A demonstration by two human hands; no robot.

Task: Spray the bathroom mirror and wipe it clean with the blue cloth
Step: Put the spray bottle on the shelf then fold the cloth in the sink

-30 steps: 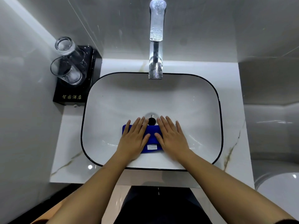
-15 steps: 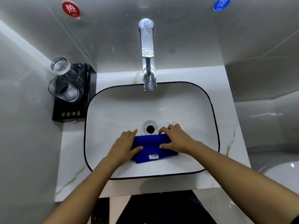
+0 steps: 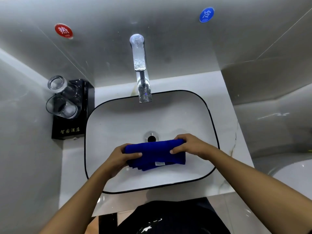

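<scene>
Folded blue cloth held above the basin.

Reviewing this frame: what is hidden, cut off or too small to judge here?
- Mirror and spray bottle: neither shows in the head view, so the mirror's state cannot be judged.
- Cloth: whether it is wet cannot be told; its white label is too small to read.
- Left hand and right hand: their fingers curl behind the cloth, out of sight.
- Drain: near edge covered by the cloth.

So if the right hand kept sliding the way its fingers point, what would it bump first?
The right hand points left along the blue cloth it grips, so it would probably meet the left hand first, though depth is unclear.
</scene>
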